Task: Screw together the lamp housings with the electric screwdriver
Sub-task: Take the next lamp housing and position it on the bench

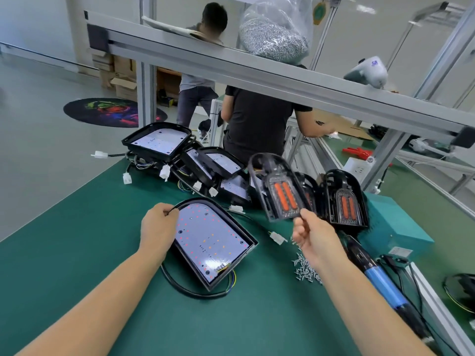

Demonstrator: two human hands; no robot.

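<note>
Lamp housing base (212, 241), a flat black plastic tray with one round end and a shiny white board of tiny red and orange dots inside, lay on the green bench mat (102, 240) just in front of the person. Its long side ran from the round end by the left hand (159, 224) down to the square end with the wires. The left hand gripped the rim at that round end, fingers curled over it. Up and to the right, off the mat, was the clear plastic lens cover (276, 188) with two orange strips. The right hand (312, 236) pinched its bottom edge with closed fingertips. The cover hung well apart from the base, so I think it had to come down and left to sit on top. The blue electric screwdriver (383, 281) lay by the right arm, nearer that hand. Little silver screws (305, 269) sat in a heap between base and screwdriver.
</note>
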